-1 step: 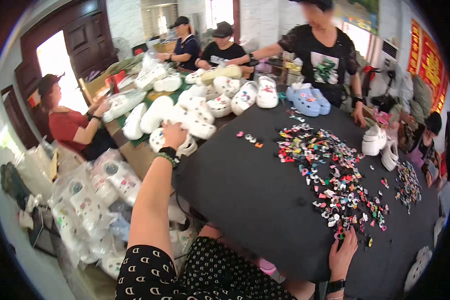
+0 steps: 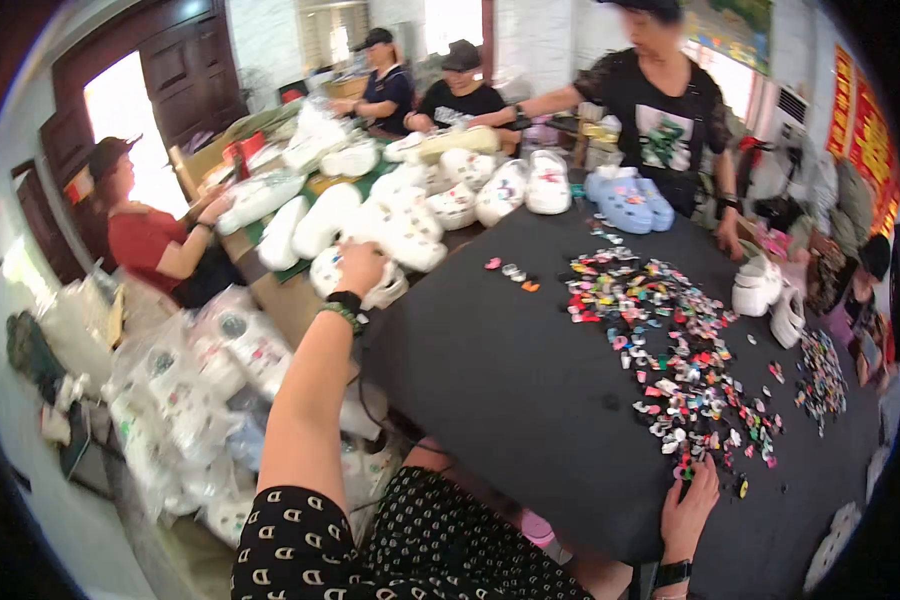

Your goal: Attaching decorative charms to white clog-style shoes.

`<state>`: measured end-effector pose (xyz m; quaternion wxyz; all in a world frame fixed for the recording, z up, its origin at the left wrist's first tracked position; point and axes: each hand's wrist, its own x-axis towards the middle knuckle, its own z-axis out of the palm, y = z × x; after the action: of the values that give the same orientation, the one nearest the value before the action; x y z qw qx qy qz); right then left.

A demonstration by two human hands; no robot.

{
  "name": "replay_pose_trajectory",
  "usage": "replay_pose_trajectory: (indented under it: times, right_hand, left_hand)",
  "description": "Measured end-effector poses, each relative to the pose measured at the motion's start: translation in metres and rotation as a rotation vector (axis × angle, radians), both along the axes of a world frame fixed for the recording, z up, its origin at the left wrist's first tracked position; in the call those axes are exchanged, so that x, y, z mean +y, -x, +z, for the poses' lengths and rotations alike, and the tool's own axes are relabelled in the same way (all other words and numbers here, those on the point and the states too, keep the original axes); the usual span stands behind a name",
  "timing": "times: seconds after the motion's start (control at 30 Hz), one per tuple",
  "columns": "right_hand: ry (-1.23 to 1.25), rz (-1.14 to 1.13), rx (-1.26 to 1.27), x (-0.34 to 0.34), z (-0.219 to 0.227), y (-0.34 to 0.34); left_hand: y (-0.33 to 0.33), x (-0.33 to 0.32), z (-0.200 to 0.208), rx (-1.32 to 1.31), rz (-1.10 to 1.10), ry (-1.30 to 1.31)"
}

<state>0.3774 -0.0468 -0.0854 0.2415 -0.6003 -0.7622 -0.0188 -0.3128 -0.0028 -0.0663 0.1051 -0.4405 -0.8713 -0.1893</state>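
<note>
My left hand (image 2: 364, 268) reaches out to the far left, its fingers bent over a white clog (image 2: 327, 270) at the near edge of a heap of white clogs. What its fingertips grip is partly hidden. On the black table, my right hand (image 2: 690, 508) lies palm down with fingers stretched out. Its fingertips touch the near end of a spread of small colourful shoe charms (image 2: 685, 350). A yellow and black charm (image 2: 743, 488) lies just right of that hand.
Light blue clogs (image 2: 625, 202) and white clogs (image 2: 548, 183) stand along the table's far edge, another white pair (image 2: 760, 290) at the right. Bagged clogs (image 2: 185, 390) pile up at lower left. A co-worker (image 2: 660, 120) stands across the table; several others sit around.
The whole scene sits slightly further right in the picture. Both hands stay in about the same places, the left at the white clog and the right at the charms.
</note>
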Motion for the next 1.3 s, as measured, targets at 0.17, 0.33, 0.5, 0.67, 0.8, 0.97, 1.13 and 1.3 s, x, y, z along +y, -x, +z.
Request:
replay_pose_trajectory:
  times: [0.17, 0.33, 0.5, 0.67, 0.8, 0.97, 1.13, 1.3]
  right_hand:
    - [-0.112, 0.061, -0.024, 0.013, -0.008, -0.018]
    - [-0.142, 0.035, -0.151, 0.022, -0.024, -0.023]
    - [-0.116, -0.003, -0.220, 0.018, -0.024, -0.020]
    - [-0.179, 0.111, -0.111, 0.014, -0.014, -0.029]
    - [-0.139, 0.109, -0.091, 0.016, -0.016, -0.014]
    - [-0.084, 0.038, -0.036, 0.003, -0.007, -0.003]
    - [-0.154, 0.062, 0.024, -0.004, -0.002, -0.010]
    - [-0.191, 0.034, 0.059, -0.002, 0.002, -0.006]
  left_hand:
    - [-0.069, -0.061, 0.034, 0.019, -0.152, -0.052]
    - [-0.072, -0.160, 0.085, 0.010, 0.002, 0.084]
    - [-0.007, -0.274, 0.105, 0.366, 0.406, 0.161]
    - [-0.016, -0.355, 0.131, 0.186, 0.771, 0.334]
    - [-0.003, -0.427, 0.110, 0.061, 0.865, 0.297]
    - [-0.013, -0.413, 0.112, 0.236, 0.643, -0.105]
    - [0.005, -0.375, 0.104, 0.328, 0.252, -0.511]
    - [-0.014, -0.289, 0.150, 0.370, -0.151, -0.656]
